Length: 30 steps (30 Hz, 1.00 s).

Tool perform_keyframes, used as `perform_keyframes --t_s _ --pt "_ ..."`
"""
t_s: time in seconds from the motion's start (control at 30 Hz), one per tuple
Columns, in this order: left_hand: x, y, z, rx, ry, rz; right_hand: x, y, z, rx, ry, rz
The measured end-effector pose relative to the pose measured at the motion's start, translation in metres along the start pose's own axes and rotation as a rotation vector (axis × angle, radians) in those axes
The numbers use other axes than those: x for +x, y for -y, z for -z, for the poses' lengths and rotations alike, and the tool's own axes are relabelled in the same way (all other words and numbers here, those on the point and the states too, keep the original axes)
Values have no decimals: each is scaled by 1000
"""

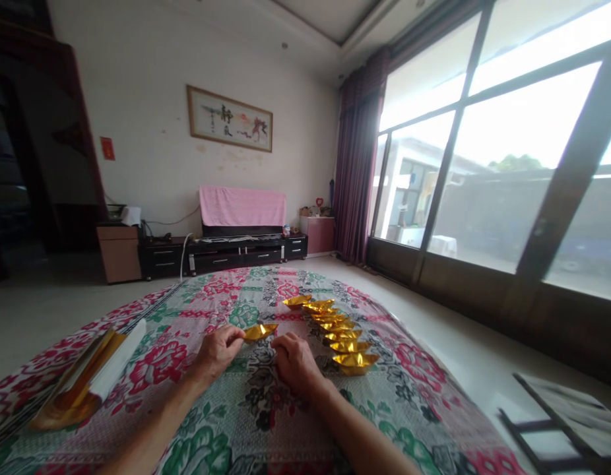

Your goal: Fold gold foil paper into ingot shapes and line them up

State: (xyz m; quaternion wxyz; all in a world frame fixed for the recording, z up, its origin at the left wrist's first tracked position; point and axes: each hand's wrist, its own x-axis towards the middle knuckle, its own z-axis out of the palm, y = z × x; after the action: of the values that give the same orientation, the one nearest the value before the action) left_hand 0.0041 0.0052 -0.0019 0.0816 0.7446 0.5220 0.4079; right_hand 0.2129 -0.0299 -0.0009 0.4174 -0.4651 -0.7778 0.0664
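Between the thumb and fingers of my left hand (221, 348) is the left tip of a gold foil paper ingot (260, 332), boat-shaped with pointed ends. My right hand (296, 361) is just right of it, fingers curled in. A small gap seems to part those fingers from the ingot's right tip, and whatever they may hold is hidden. To the right of my right hand, several finished gold foil paper ingots (355, 363) sit in a slanting row, close together.
A patterned cloth (196, 448) covers the round table. On its left lies an opened packet of gold paper sheets (90, 376). A dark-framed stool or chair (573, 415) stands at lower right. Beyond are a low black cabinet (221, 257), a pink cloth (242, 206) and tall windows (493, 171).
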Motion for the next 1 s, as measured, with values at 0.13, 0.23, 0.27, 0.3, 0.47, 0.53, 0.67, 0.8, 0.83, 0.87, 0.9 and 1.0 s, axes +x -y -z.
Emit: perform_keyframes --t_s 0.13,0.23,0.27,0.3,0.47,0.53,0.67,0.8,0.83,0.87,0.9,1.0 --pt "10 -11 -1 46 24 -3 2 -7 -3 56 -112 -123" --pt "23 -21 -7 76 25 -12 2 -8 -6 67 -142 -161" --pt "29 -24 -11 78 25 -21 2 -8 -7 69 -143 -174" --pt "34 -26 -15 69 19 -33 1 -8 -7 68 -143 -186" --pt "53 -34 -42 35 -21 -29 4 -9 -7 47 -121 -266" --pt "57 -36 -50 21 -25 -16 7 -10 -6 29 -96 -309" --pt "63 -37 -65 11 -14 -29 9 -11 -5 13 -73 -309" --pt "67 -35 -76 10 6 -48 6 -11 -6 22 -96 -291" --pt "69 -34 -78 10 9 -49 6 -11 -6 28 -101 -288" --pt "70 -33 -79 9 12 -48 5 -11 -7 33 -106 -285" --pt "71 -32 -80 7 14 -48 5 -11 -7 38 -110 -281" --pt "74 -31 -83 4 20 -45 4 -10 -7 48 -117 -277"
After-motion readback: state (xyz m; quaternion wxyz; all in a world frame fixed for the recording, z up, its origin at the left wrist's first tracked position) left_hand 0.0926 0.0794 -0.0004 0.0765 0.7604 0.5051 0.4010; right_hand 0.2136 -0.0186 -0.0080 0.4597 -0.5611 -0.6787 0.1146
